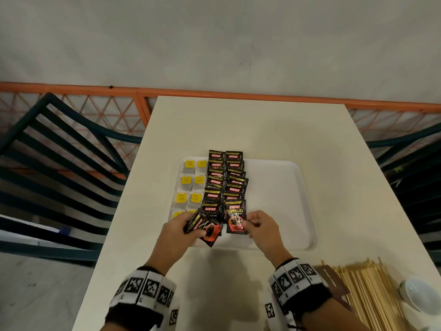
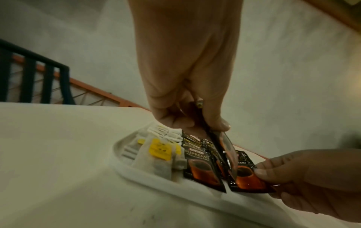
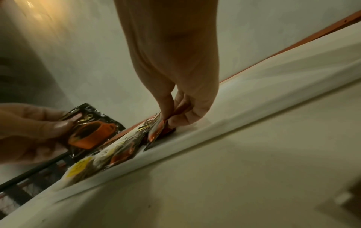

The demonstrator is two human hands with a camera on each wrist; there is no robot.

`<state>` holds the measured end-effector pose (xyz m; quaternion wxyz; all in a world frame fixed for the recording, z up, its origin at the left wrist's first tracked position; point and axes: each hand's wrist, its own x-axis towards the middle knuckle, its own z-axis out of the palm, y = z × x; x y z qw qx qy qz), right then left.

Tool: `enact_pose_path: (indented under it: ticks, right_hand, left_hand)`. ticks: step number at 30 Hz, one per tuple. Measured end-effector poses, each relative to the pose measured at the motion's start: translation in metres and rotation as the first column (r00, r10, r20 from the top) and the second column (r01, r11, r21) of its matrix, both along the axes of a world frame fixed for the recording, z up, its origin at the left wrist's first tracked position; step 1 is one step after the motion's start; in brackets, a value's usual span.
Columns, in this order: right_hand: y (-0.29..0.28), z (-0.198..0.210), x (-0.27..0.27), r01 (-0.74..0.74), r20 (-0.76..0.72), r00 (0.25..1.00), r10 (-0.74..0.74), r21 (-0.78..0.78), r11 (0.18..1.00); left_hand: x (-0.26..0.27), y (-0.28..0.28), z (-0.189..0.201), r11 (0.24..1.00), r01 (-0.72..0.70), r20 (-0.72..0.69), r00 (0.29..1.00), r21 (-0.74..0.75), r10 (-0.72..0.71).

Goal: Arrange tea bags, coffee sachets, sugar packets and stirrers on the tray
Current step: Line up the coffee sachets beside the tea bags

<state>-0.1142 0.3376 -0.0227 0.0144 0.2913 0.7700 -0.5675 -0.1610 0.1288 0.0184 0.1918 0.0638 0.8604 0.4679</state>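
A white tray [image 1: 286, 187] lies mid-table. Its left side holds two columns of tea bags [image 1: 191, 181] with yellow tags, then two overlapping columns of black coffee sachets [image 1: 225, 177]. My left hand [image 1: 191, 225] grips a small stack of coffee sachets [image 1: 205, 229] above the tray's near edge. My right hand [image 1: 253, 223] pinches the lower right corner of the nearest sachet [image 1: 235, 217] in the right column, which lies on the tray. The wrist views show both holds: the left hand's stack [image 2: 220, 148] and the pinched sachet [image 3: 156, 129].
A bundle of wooden stirrers [image 1: 367, 295] lies at the table's near right corner beside a white bowl [image 1: 417, 295] and a brown card [image 1: 331, 280]. Dark slatted chairs [image 1: 59, 163] flank the table. The tray's right half [image 1: 281, 206] is bare.
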Motion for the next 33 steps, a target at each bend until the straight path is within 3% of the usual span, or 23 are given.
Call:
enact_pose_path:
  ticks: [8, 13, 20, 25, 28, 30, 33]
  right_hand:
    - [-0.005, -0.001, -0.001, 0.030, 0.009, 0.999, -0.032, 0.103, 0.994]
    - [-0.007, -0.003, 0.000, 0.020, 0.037, 0.999, -0.025, 0.117, 0.993]
    - [-0.008, 0.004, 0.007, -0.073, 0.023, 0.997, 0.069, 0.226, 0.971]
    - [-0.009, 0.023, 0.022, -0.157, -0.013, 0.986, 0.166, 0.258, 0.953]
    - [-0.003, 0.033, 0.043, -0.155, -0.027, 0.985, 0.171, 0.304, 0.940]
    - [0.004, 0.038, 0.061, -0.139, -0.009, 0.989, 0.151, 0.346, 0.928]
    - [0.018, 0.044, 0.091, -0.109, 0.043, 0.994, 0.100, 0.392, 0.913]
  left_hand:
    - [-0.025, 0.031, 0.001, 0.910, 0.347, -0.020, 0.933, -0.228, -0.360]
    - [-0.035, 0.038, -0.013, 0.861, 0.376, -0.070, 0.904, -0.343, -0.422]
    - [-0.029, 0.041, -0.028, 0.761, 0.291, -0.292, 0.798, -0.580, -0.528]
    - [-0.021, 0.035, -0.033, 0.843, 0.247, -0.402, 0.792, -0.478, -0.460]
    - [-0.008, 0.032, -0.030, 0.881, 0.291, -0.406, 0.802, -0.373, -0.437]
    - [0.007, 0.034, -0.026, 0.863, 0.399, -0.320, 0.811, -0.308, -0.489]
    - [0.034, 0.037, -0.025, 0.770, 0.589, -0.156, 0.760, -0.244, -0.631]
